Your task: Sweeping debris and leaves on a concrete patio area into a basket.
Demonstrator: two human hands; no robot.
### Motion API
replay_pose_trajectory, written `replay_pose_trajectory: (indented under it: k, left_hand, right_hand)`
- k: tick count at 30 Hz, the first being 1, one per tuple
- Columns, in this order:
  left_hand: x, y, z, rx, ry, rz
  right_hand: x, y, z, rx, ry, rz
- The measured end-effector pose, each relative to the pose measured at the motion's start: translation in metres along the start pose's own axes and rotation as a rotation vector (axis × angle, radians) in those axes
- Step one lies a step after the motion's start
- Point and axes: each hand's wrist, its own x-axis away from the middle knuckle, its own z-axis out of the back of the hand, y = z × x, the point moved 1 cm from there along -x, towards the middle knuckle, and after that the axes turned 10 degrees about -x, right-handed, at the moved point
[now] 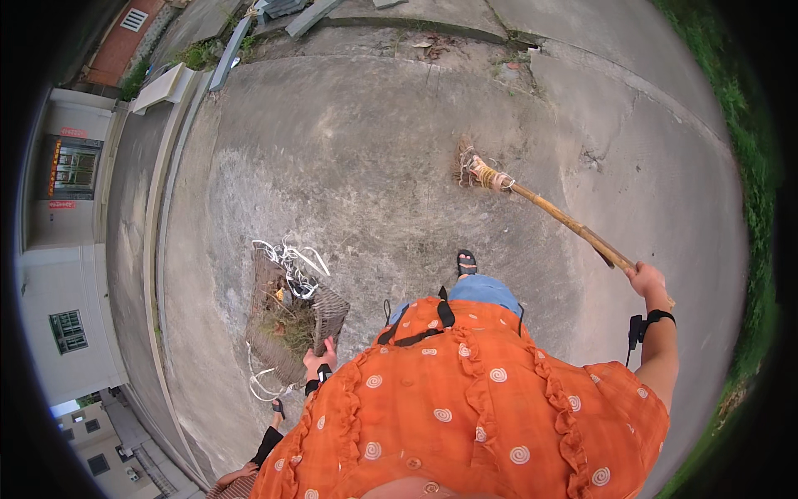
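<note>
My right hand (647,281) is closed around the wooden handle of a broom (559,218), held out to the right. The broom's bound head, wrapped in cord and pale strips, points left, with its worn bristles at the concrete. Low on the left, my left hand (320,358) grips the edge of a woven basket (331,314). Dry grass and leaves (287,326) lie inside the basket. White straps (301,270) tangle over its far edge, and another white strap loops from its near left side. Part of my left hand's grip is hidden by the basket wall.
Another person's dark sleeve (268,445) shows at the lower left, close to my left side. Stone slabs (229,54) lie at the far left. A low kerb (158,191) runs along the left beside a pale building (62,287). Grass (752,175) borders the concrete on the right.
</note>
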Motion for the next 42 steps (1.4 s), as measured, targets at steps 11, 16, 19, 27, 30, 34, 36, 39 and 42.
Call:
replay_pose_trajectory:
  k: [11,16,19,27,30,34,36,39,42]
  left_hand:
    - [-0.100,-0.107,0.181,-0.122,-0.136,-0.118]
    - [-0.110,-0.168,0.272,0.007,-0.050,-0.004]
    - [-0.105,-0.184,0.321,0.093,-0.147,0.127]
    - [-0.006,-0.349,0.306,0.347,0.100,-0.102]
    - [0.016,-0.426,0.290,0.321,0.166,-0.289]
    - [-0.001,-0.478,0.305,0.268,0.108,-0.187]
    - [-0.030,-0.509,0.317,0.193,0.084,-0.180]
    - [-0.053,-0.575,0.300,0.174,0.078,-0.179]
    - [-0.064,-0.635,0.310,-0.009,-0.032,-0.304]
  right_hand:
    - [0.047,0.080,0.026,-0.089,0.068,0.131]
    - [-0.017,0.008,0.000,0.024,-0.006,0.448]
    - [-0.062,-0.097,-0.020,0.135,-0.089,0.655]
    - [-0.208,-0.214,0.026,0.263,-0.174,0.887]
    - [-0.284,-0.138,0.064,0.225,-0.125,0.796]
    - [-0.354,0.045,0.084,0.151,-0.146,0.541]
    - [-0.371,0.138,0.098,0.091,-0.148,0.436]
    - [-0.361,0.241,0.123,0.037,-0.093,0.328]
    - [-0.354,0.308,0.145,-0.052,-0.117,0.295]
